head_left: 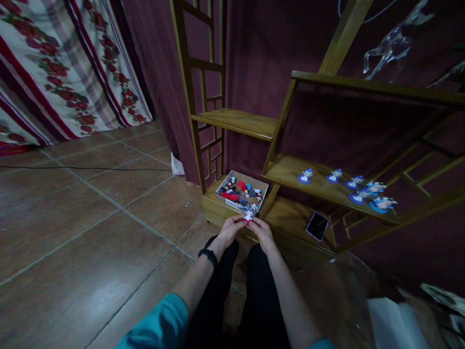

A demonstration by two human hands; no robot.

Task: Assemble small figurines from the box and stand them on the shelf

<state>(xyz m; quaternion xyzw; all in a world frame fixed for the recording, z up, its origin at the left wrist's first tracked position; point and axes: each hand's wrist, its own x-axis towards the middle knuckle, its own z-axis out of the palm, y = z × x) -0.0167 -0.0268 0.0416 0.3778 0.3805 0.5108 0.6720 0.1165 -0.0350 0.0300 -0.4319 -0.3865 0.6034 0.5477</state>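
Both hands meet on a small white-and-purple figurine with a red base, held upright just in front of an open cardboard box. My left hand pinches its base from the left, and my right hand grips it from the right. Inside the box lie several loose figurines and round red, blue and dark bases. On the shelf to the right stand several finished-looking figurines, among them a purple-and-white one on a purple base and one on a blue base.
The wooden display rack has stepped shelves and lattice sides. A dark-screened phone lies on its lower right shelf. High on the right stands a clear glass animal figure. A black cable crosses the tiled floor; a floral curtain hangs at left.
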